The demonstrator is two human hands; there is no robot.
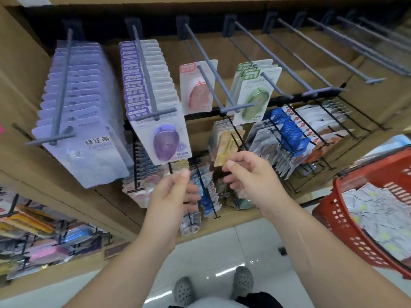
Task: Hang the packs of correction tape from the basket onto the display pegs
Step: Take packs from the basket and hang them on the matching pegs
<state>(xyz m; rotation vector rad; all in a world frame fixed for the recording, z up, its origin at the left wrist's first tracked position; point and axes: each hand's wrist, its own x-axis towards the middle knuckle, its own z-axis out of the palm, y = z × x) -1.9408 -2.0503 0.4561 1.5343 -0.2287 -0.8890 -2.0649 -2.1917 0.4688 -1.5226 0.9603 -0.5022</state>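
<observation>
My right hand pinches a yellow pack of correction tape by its lower corner, holding it up just below the pink pack's grey peg. My left hand is raised beside it, thumb and forefinger pinching what looks like another yellowish pack under the purple packs. The red basket at the right holds several white-backed packs. One pink pack and a few green packs hang on grey pegs.
A full row of pale lilac packs hangs at the far left. Several bare grey pegs jut out at the upper right. Black wire pegs with other stationery fill the lower rack. White tiled floor and my shoes lie below.
</observation>
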